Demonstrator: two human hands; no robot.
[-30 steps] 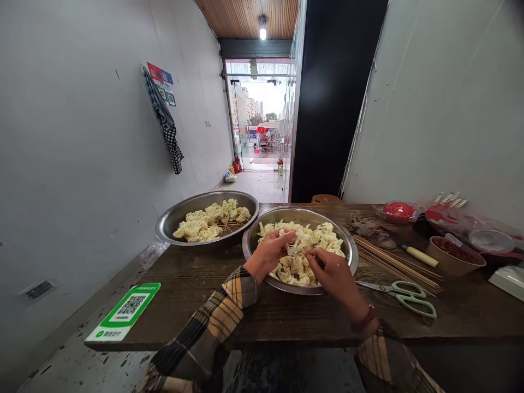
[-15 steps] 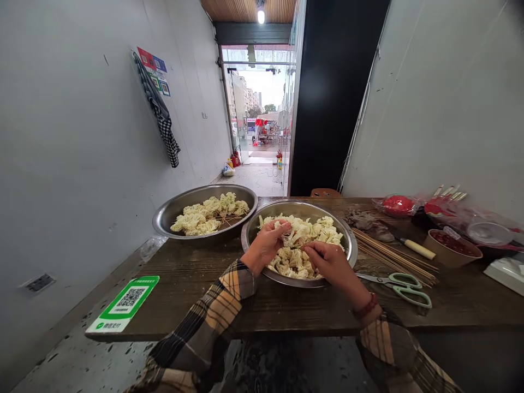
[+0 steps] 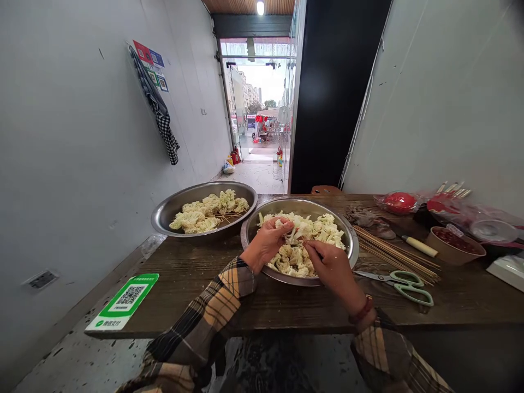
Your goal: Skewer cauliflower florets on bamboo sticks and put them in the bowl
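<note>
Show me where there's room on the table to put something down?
Bare wood lies between the green QR sign and the left sleeve. Another strip runs along the near edge below the scissors. The right end is crowded: skewers, knife, sauce bowl.

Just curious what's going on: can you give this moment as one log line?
left hand: grips cauliflower floret | right hand: fingers touch same floret | right bowl: loose florets | left bowl: skewered florets

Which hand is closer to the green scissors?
Right. The right hand is at the near edge of the bowl, just left of the scissors. The left hand grips cauliflower farther left, on the bowl's other side.
</note>
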